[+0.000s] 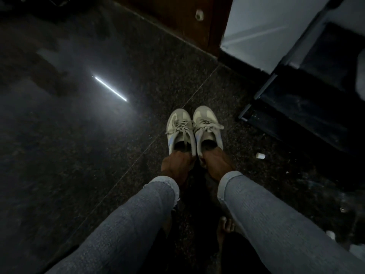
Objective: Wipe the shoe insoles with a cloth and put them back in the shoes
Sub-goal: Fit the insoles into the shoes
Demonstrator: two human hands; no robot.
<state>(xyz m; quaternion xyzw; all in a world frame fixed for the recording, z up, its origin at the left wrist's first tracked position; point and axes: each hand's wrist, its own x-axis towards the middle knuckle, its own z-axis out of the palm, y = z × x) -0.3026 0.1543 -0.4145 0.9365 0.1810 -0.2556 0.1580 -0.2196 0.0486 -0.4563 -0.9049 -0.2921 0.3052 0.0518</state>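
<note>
Your left hand [174, 165] and right hand [214, 165] each reach into the heel opening of a pale sneaker. The left shoe [180, 131] and right shoe [207, 129] stand side by side, touching, on the dark speckled floor [79, 135].

The floor [98, 135] is dark speckled stone, polished glossy enough to mirror a bright strip of light. Both shoes, the left shoe [178, 131] and the right shoe [209, 129], look like pale matt cloth with smoother light-blue side panels and flat woven laces. The sleeves [138, 214] are a grey-blue ribbed knit, soft and matt, with a slightly frayed left cuff. The door [177, 16] at the top is brown wood with a dull sheen. The dark furniture [316, 95] at right has a smooth, faintly glossy surface, scuffed and dusty.
</note>
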